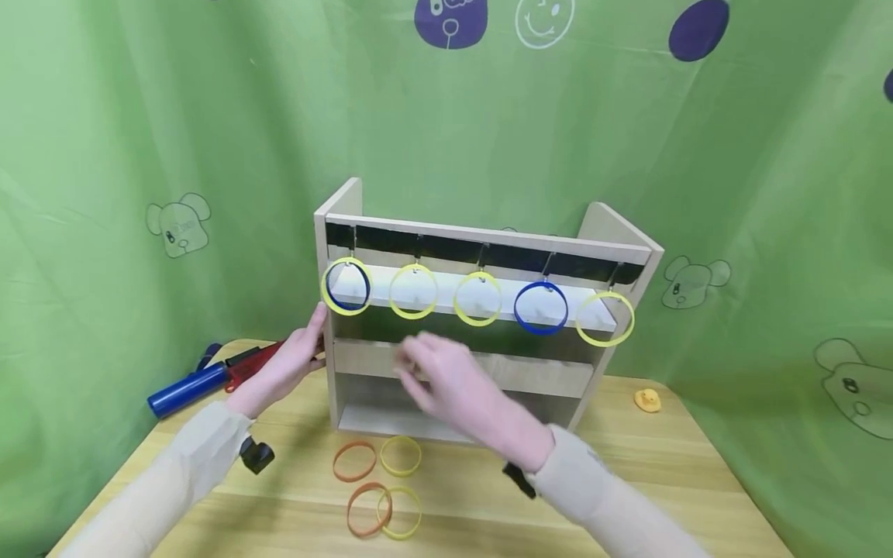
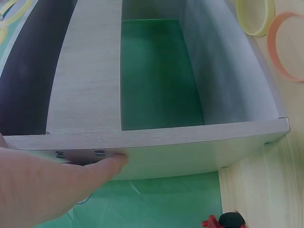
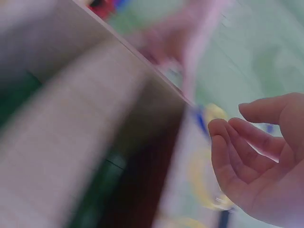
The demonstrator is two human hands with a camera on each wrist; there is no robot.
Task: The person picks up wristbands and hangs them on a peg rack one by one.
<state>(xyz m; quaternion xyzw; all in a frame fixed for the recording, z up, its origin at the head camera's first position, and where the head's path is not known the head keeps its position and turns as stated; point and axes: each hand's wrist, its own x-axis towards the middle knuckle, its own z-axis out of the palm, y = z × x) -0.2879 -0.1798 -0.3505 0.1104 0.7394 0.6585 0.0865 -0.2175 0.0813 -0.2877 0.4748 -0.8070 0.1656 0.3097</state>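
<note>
My left hand (image 1: 298, 350) touches the outer left side of a light wooden shelf (image 1: 460, 370); in the left wrist view one finger lies straight along that panel. Before the shelf's middle board hovers my right hand (image 1: 446, 376), fingers loosely bent with nothing between them, as the right wrist view also shows. From hooks on a black strip (image 1: 453, 246) hang silicone wristband-like rings. A yellow ring (image 1: 325, 288) and a dark blue ring (image 1: 367, 288) share the leftmost hook. Rightward come two more yellow rings, a blue ring (image 1: 517, 314) and another yellow ring (image 1: 632, 319).
On the wooden table (image 1: 558, 496) before the shelf lie two orange rings (image 1: 349, 511) and two yellow rings (image 1: 419, 457). A blue and red toy-like object (image 1: 188, 390) is at the left, a small yellow duck (image 1: 647, 400) at the right. Green curtain (image 1: 230, 139) surrounds the table.
</note>
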